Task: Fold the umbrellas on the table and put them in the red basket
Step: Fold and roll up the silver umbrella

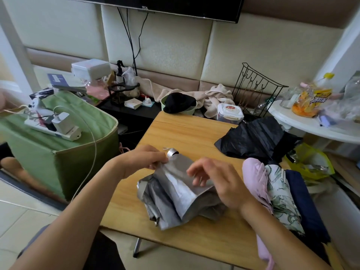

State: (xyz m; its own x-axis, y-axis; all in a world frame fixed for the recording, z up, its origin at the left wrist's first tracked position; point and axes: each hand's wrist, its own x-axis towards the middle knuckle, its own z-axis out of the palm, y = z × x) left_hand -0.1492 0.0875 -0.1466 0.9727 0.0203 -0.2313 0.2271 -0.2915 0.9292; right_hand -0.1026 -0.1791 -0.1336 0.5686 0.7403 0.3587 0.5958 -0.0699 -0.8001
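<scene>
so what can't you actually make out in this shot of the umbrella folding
Head view only:
- Red basket: not in frame.
- Silver umbrella: shaft and ribs hidden under its own fabric; the left hand covers the part beside the cap.
- Right hand: fingertips motion-blurred, so its grip is unclear.
- Pink umbrella, floral umbrella, navy umbrella: lower ends covered by the right forearm.

A silver umbrella (175,191) lies crumpled mid-desk; black umbrella (255,139) behind it; lilac (255,178), floral (280,195) and navy umbrellas (303,203) bunched alongside.
</scene>
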